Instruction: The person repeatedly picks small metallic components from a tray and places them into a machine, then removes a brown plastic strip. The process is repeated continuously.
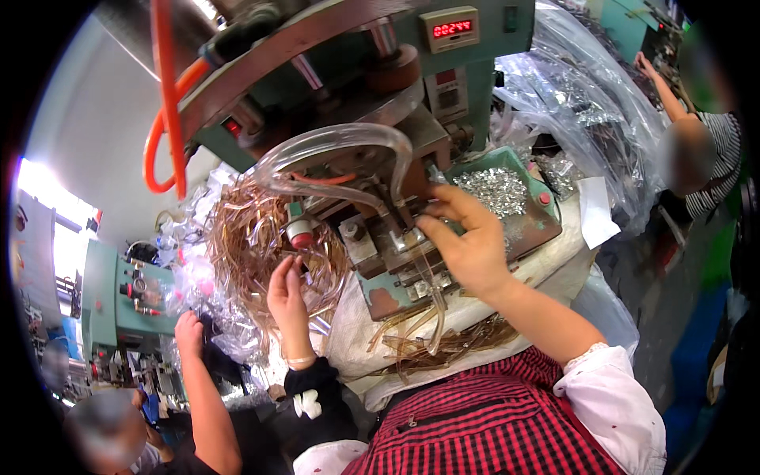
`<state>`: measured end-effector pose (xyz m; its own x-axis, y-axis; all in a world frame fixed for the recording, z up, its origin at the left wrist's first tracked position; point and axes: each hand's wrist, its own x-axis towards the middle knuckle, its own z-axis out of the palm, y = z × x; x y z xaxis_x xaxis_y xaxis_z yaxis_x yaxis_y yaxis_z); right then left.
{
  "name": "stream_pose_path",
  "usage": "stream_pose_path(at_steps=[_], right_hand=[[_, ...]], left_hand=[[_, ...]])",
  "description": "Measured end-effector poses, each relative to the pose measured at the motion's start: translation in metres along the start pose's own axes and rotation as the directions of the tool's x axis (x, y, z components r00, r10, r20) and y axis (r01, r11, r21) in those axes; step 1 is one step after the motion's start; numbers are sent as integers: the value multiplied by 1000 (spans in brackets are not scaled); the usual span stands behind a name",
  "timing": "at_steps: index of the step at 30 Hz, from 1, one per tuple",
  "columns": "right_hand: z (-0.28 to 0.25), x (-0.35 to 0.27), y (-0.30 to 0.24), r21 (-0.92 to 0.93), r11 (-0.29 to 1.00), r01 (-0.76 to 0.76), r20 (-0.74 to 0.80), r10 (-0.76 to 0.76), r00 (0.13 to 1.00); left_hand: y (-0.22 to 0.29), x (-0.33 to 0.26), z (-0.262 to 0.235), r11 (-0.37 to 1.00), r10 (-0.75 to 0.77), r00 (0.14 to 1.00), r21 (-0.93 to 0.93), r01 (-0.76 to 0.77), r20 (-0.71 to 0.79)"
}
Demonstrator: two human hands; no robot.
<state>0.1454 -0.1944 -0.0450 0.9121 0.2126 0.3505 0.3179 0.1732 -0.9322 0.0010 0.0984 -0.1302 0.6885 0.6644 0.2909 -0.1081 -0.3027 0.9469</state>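
Note:
My right hand (pixel 471 241) reaches in at the press die (pixel 408 241), thumb and forefinger drawn together at its edge. Whatever is between those fingertips is too small to make out. A clear plastic strap (pixel 340 134) loops above the die, and a clear length (pixel 437 313) hangs down in front of it. Just below a red push button (pixel 301 237) is my left hand (pixel 287 297), its fingers stretched upward and apparently holding nothing. Contact with the button cannot be made out.
A green tray (pixel 491 190) of small shiny metal pieces sits right of the die. Tangled brownish clear straps (pixel 245 229) pile up at left, with more strips (pixel 451 348) in front. An orange hose (pixel 170 119) hangs at upper left. A co-worker's hand (pixel 190 332) is at far left.

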Motion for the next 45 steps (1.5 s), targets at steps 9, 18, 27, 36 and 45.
stream_pose_path(at_steps=[9,18,27,36,45], right_hand=[[17,-1,-21,325,921,-216,111,189,976],[-24,15,-41,-255,967,-25,228,86,970],[-126,6,51,-572,814,-98,-81,63,995],[-133,-9,93,-872,441,214,269,66,961],[-155,47,110,-930,233,284,333,210,919]], left_hand=[[123,-31,59,850,511,838,260,-458,-192],[162,-53,131,442,774,473,175,-880,422],[127,-38,143,270,866,321,182,-946,384],[104,-90,132,618,760,641,189,-763,107],[76,-106,131,807,590,759,219,-548,-274]])
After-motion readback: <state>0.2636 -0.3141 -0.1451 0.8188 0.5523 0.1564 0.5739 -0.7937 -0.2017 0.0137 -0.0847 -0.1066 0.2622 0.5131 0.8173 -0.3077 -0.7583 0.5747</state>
